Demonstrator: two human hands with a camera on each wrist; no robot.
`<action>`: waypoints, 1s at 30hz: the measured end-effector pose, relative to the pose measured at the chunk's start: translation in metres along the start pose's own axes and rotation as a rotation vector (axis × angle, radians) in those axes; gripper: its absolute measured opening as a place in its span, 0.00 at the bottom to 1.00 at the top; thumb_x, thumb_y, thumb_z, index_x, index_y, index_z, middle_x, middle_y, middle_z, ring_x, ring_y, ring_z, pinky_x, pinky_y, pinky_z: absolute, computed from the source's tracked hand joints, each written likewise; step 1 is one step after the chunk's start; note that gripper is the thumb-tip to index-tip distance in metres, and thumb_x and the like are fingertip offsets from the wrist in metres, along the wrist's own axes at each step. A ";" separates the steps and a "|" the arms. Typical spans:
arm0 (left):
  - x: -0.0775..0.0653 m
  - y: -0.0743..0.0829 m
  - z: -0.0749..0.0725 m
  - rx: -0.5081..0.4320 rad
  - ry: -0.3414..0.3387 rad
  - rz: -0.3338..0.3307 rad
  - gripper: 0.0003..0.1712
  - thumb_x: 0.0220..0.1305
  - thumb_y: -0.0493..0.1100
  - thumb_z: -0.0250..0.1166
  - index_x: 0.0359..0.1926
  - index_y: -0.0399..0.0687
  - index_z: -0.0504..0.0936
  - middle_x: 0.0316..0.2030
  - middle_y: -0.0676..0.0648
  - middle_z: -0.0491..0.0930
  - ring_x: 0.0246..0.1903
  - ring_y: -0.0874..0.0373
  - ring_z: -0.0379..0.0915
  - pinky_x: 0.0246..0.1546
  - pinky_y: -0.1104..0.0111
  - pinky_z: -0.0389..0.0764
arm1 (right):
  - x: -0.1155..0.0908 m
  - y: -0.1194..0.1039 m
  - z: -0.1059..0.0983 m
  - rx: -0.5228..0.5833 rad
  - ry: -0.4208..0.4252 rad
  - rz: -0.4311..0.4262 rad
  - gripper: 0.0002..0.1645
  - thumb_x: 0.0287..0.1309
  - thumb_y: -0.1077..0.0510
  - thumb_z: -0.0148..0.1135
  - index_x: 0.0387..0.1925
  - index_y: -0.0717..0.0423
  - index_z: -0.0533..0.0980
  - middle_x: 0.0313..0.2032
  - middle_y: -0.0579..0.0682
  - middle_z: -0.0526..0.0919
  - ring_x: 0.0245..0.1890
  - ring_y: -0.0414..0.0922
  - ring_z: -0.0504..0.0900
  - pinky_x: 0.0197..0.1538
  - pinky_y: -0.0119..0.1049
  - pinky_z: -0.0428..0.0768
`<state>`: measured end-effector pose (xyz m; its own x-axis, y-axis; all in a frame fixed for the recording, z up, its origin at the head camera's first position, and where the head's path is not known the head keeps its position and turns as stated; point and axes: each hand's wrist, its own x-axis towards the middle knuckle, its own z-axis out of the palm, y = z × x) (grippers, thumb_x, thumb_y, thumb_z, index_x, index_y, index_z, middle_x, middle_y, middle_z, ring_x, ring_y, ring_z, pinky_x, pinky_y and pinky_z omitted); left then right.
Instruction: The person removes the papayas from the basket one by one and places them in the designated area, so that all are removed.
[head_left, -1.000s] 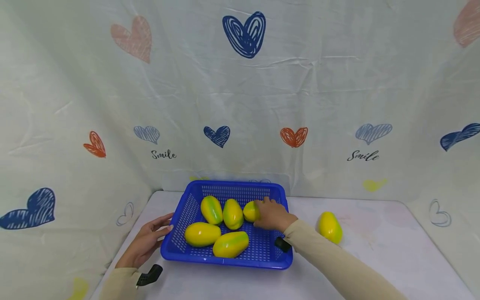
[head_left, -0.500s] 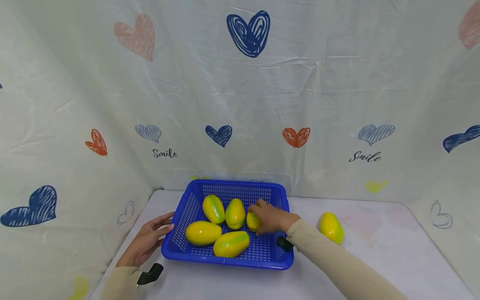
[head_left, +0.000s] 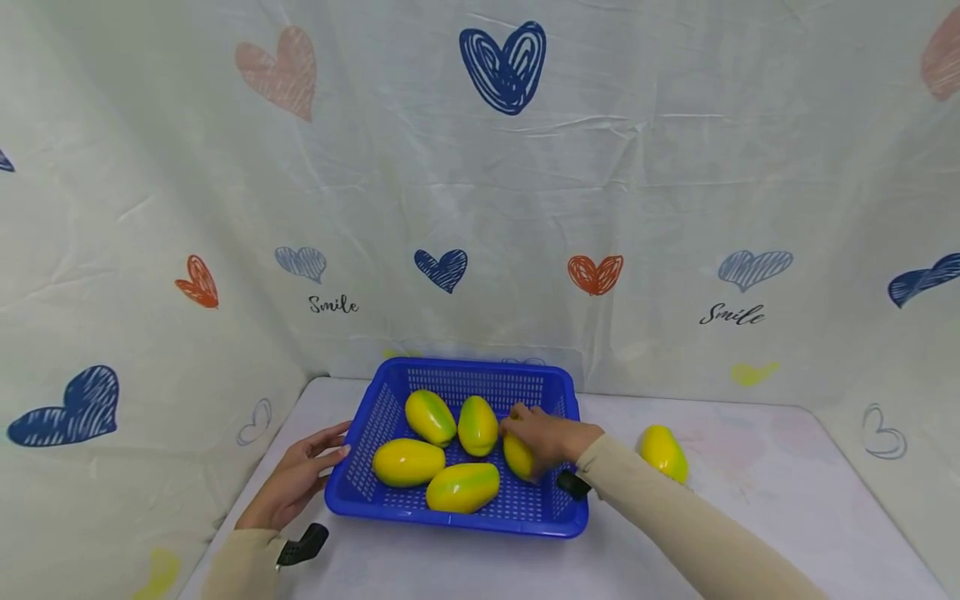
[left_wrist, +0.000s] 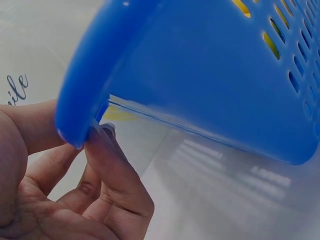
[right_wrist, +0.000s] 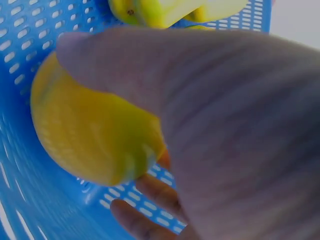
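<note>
Yellow fruit, inside the blue basket, sits right under the right grip! That grip is curled round it, thumb over one side, fingers on the other, one finger standing apart from its skin. Just left of this grip lies a second fruit, and a third fruit is further left. Closer to the person, also left of the grip, come a fourth fruit and a fifth fruit, both in the basket. Out right of the grip, past the basket wall, a lone fruit rests on the desk, partly hidden by the beige sleeve. Over on the other side, the left grip pinches the basket's left rim between thumb and fingers, well apart from the fruit!
</note>
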<state>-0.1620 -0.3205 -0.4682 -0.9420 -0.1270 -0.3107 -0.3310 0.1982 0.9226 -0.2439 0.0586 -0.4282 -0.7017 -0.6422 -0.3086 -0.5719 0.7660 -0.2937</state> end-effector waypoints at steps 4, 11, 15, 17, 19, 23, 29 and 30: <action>0.000 0.001 0.000 0.003 -0.007 0.006 0.34 0.81 0.42 0.59 0.81 0.38 0.61 0.72 0.29 0.62 0.50 0.54 0.78 0.52 0.66 0.84 | 0.001 0.001 -0.002 -0.068 -0.032 0.040 0.51 0.45 0.59 0.88 0.71 0.46 0.73 0.62 0.51 0.71 0.59 0.51 0.72 0.65 0.51 0.80; 0.000 0.001 0.000 -0.002 -0.008 0.004 0.35 0.81 0.42 0.59 0.81 0.39 0.60 0.73 0.29 0.62 0.50 0.54 0.78 0.52 0.66 0.84 | 0.007 0.003 -0.003 -0.137 -0.078 0.095 0.56 0.42 0.55 0.90 0.73 0.42 0.71 0.63 0.49 0.72 0.62 0.52 0.73 0.67 0.53 0.79; 0.000 0.001 0.000 0.002 -0.001 -0.001 0.35 0.81 0.42 0.59 0.81 0.39 0.61 0.73 0.29 0.62 0.50 0.54 0.78 0.52 0.65 0.84 | 0.010 0.001 -0.003 -0.155 -0.089 0.090 0.56 0.42 0.54 0.90 0.73 0.41 0.71 0.64 0.49 0.73 0.65 0.53 0.73 0.68 0.55 0.77; -0.001 0.001 0.000 0.002 0.002 -0.003 0.34 0.81 0.42 0.59 0.81 0.39 0.61 0.73 0.29 0.62 0.50 0.54 0.78 0.52 0.65 0.84 | 0.010 0.000 -0.003 -0.159 -0.093 0.080 0.56 0.42 0.53 0.90 0.73 0.41 0.71 0.65 0.49 0.73 0.66 0.53 0.73 0.69 0.55 0.76; -0.001 0.001 0.000 0.000 0.002 -0.003 0.34 0.81 0.42 0.59 0.81 0.39 0.61 0.72 0.29 0.62 0.50 0.54 0.79 0.52 0.65 0.84 | 0.008 -0.001 -0.003 -0.162 -0.085 0.059 0.55 0.42 0.52 0.90 0.73 0.41 0.71 0.64 0.49 0.73 0.66 0.53 0.72 0.70 0.54 0.75; 0.000 0.000 0.001 -0.005 0.003 -0.001 0.34 0.81 0.41 0.59 0.81 0.39 0.61 0.72 0.29 0.63 0.50 0.54 0.79 0.52 0.64 0.85 | 0.000 0.001 -0.005 -0.170 -0.031 -0.016 0.54 0.43 0.51 0.90 0.72 0.43 0.72 0.66 0.51 0.71 0.67 0.54 0.70 0.73 0.53 0.71; 0.001 -0.001 0.000 -0.003 0.009 -0.008 0.34 0.81 0.41 0.59 0.81 0.39 0.61 0.73 0.29 0.62 0.50 0.55 0.79 0.52 0.65 0.84 | -0.018 0.007 -0.011 -0.171 0.099 -0.156 0.49 0.46 0.49 0.87 0.71 0.41 0.75 0.72 0.58 0.65 0.72 0.61 0.65 0.75 0.61 0.67; 0.001 -0.001 0.000 -0.004 0.008 -0.008 0.34 0.81 0.41 0.59 0.81 0.39 0.61 0.73 0.29 0.62 0.50 0.55 0.79 0.52 0.65 0.84 | -0.021 0.008 -0.011 -0.177 0.119 -0.176 0.49 0.47 0.48 0.87 0.71 0.40 0.75 0.73 0.60 0.65 0.73 0.62 0.65 0.75 0.62 0.66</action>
<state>-0.1629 -0.3212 -0.4696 -0.9389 -0.1367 -0.3158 -0.3380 0.1937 0.9210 -0.2389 0.0789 -0.4140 -0.6239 -0.7660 -0.1551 -0.7476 0.6428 -0.1673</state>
